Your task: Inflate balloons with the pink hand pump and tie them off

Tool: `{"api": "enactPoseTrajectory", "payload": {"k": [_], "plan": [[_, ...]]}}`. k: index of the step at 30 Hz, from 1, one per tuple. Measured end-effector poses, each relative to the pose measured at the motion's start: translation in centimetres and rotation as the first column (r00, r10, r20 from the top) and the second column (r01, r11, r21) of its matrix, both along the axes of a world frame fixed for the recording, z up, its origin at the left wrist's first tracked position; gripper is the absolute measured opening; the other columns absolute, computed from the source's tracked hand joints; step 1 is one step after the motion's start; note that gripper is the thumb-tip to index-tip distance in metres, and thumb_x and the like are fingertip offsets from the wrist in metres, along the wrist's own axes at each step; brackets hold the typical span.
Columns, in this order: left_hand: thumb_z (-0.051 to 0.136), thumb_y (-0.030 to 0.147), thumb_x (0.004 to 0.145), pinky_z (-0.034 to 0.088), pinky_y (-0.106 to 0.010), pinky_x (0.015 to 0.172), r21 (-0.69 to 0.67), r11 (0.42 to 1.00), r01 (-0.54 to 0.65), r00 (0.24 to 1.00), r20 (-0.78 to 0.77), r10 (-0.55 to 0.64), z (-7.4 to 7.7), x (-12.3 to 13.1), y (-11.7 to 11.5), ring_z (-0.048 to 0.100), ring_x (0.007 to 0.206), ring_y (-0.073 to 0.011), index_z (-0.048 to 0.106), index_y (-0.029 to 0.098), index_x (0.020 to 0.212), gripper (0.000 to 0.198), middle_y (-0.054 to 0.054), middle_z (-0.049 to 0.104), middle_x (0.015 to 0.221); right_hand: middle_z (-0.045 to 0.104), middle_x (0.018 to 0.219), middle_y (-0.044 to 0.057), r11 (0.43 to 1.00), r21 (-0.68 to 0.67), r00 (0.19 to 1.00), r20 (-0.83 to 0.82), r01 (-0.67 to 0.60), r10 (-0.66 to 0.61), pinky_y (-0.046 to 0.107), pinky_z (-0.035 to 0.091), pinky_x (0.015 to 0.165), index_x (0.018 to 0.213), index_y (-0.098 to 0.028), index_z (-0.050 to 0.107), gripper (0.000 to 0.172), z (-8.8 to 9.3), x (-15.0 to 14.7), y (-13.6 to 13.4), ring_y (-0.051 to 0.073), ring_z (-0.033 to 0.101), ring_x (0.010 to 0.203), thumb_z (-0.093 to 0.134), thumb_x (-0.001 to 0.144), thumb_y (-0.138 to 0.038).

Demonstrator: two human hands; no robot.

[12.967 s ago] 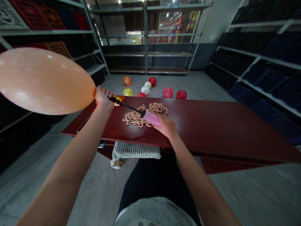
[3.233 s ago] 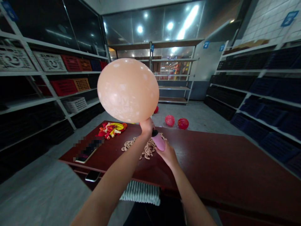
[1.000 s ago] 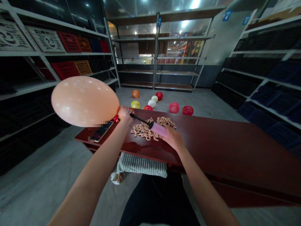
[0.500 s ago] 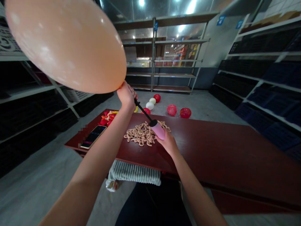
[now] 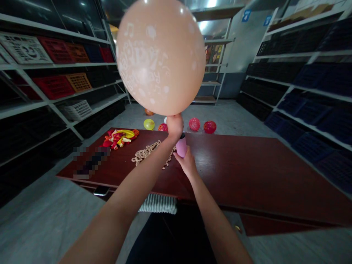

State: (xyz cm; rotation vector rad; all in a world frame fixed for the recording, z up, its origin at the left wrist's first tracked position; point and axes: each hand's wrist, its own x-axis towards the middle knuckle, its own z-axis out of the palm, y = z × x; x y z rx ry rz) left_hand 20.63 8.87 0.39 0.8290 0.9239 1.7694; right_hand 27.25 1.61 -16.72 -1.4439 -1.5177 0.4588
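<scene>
A large peach balloon (image 5: 161,58) with white printed lettering fills the upper middle of the view. Its neck is pinched in my left hand (image 5: 175,125), which is closed just beneath it; the fingers and the pump's nozzle are mostly hidden. My right hand (image 5: 187,160) wraps round the pink barrel of a hand balloon pump (image 5: 181,146), lower down and close to the left hand. Behind my left forearm, a pile of beige long uninflated balloons (image 5: 147,152) lies on the dark red table (image 5: 236,165). Red and yellow uninflated balloons (image 5: 119,138) lie farther left.
On the floor beyond the table rest a yellow balloon (image 5: 149,124) and red balloons (image 5: 209,127). Shelves with crates (image 5: 56,86) line the left, and more racks (image 5: 291,88) stand right. A blurred-out phone (image 5: 92,163) lies on the table's left. A ribbed grey cloth (image 5: 159,204) hangs below the front edge.
The balloon has swung from upper left to the middle, its lettering now showing. My left hand has moved right and down, closer to my right hand, and the pump's black rod no longer shows.
</scene>
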Motion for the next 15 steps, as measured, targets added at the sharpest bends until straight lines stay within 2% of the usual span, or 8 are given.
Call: {"api": "enactPoseTrajectory", "payload": {"k": [3,6,9,15], "plan": [[0.054,0.019,0.091,0.019,-0.023,0.032,-0.011,0.999,-0.051,0.995,-0.082,0.050,-0.6,-0.5,-0.7,0.034,0.029,-0.0097,0.037,0.020,0.049,0.045,0.003,0.034,0.037,0.074,0.094,0.010,1.000,-0.010,0.999,0.042,-0.017,0.018,0.036,0.054,0.064,0.115,-0.022,0.053,0.048,0.2,0.0,-0.1,0.032,0.073,0.084,0.070,0.078,-0.047],[0.050,0.018,0.094,0.019,-0.024,0.034,-0.057,0.995,-0.086,0.996,0.015,0.087,-0.7,-2.5,-1.0,0.029,0.029,-0.0088,0.033,0.022,0.055,0.043,0.006,0.029,0.038,0.073,0.103,0.011,0.999,0.001,0.991,0.124,-0.044,0.043,0.037,0.056,0.071,0.117,-0.020,0.054,0.048,0.5,0.0,-0.1,0.031,0.072,0.092,0.072,0.078,-0.044],[0.043,0.012,0.095,0.019,-0.025,0.037,-0.086,0.992,-0.097,0.984,0.144,0.109,-1.5,-5.6,-1.7,0.023,0.032,-0.0082,0.029,0.022,0.060,0.040,0.007,0.022,0.042,0.071,0.112,0.011,0.993,0.070,0.968,0.242,-0.092,0.073,0.037,0.055,0.083,0.120,-0.021,0.056,0.050,0.9,-0.3,-0.3,0.029,0.070,0.102,0.075,0.077,-0.038],[0.040,0.010,0.091,0.021,-0.024,0.041,-0.115,0.979,-0.166,0.932,0.306,0.194,-3.7,-13.2,-3.5,0.018,0.037,-0.0082,0.022,0.021,0.062,0.035,0.007,0.017,0.047,0.073,0.107,0.010,0.970,0.164,0.860,0.504,-0.180,0.075,0.037,0.052,0.088,0.117,-0.019,0.063,0.040,1.2,-1.0,-1.1,0.026,0.069,0.097,0.072,0.080,-0.032]]}}
